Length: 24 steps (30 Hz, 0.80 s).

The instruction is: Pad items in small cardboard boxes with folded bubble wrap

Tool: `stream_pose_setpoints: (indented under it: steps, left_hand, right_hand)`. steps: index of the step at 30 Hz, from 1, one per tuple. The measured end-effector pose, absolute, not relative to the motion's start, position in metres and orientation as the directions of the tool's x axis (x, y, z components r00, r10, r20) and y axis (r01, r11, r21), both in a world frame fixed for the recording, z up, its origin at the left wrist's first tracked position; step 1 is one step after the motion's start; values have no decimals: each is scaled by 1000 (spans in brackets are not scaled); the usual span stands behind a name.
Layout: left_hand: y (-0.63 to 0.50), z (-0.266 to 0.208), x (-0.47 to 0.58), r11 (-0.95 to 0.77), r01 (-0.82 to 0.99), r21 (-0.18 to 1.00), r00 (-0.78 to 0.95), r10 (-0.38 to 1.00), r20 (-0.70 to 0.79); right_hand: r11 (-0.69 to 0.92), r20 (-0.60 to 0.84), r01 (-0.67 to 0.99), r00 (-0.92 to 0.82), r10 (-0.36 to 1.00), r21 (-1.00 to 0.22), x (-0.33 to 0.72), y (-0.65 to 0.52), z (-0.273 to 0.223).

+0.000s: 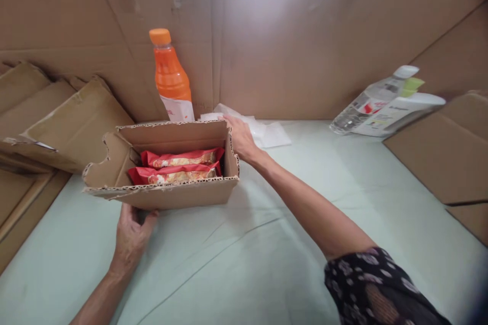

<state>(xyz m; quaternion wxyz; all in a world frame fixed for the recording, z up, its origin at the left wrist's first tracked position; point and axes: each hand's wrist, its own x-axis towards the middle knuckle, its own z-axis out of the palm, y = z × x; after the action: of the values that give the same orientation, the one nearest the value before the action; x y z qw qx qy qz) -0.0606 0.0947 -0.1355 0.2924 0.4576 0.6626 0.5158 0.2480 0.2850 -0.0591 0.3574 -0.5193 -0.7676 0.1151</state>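
An open cardboard box (183, 197) with ragged cut edges is held slightly tilted over the cloth. Two red snack packets (181, 174) lie side by side in it. My left hand (131, 233) grips the box from below at its front left, the thumb showing and the other fingers partly hidden underneath. At the back right corner, my right hand (239, 137) is closed on the box wall, its fingertips hidden behind the cardboard. Just behind the box stands a bottle of orange drink (172, 78), its base hidden. White tissue-like sheets (272, 134) lie behind my right hand.
A pale green cloth (213, 274) with creases covers the surface. Folded cardboard pieces (80, 122) stand at the left. A clear bottle (366, 104) and a white bottle (400, 114) lean at the back right beside a cardboard box (446, 152). Tall cardboard walls (305, 45) enclose the back.
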Motion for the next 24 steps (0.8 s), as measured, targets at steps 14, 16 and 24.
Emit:
stream_pose_setpoints:
  steps: [14, 16, 24]
  left_hand:
    - [96, -125, -56, 14, 345, 938, -381, 916, 126]
    - [96, -126, -58, -11, 359, 933, -368, 917, 153]
    - [96, -123, -59, -47, 397, 916, -338, 921, 193]
  right_hand:
    - [356, 294, -177, 303, 907, -917, 369, 170, -27]
    - [371, 282, -187, 377, 882, -910, 384, 148, -25]
    - [265, 307, 155, 458, 834, -952, 429, 158, -27]
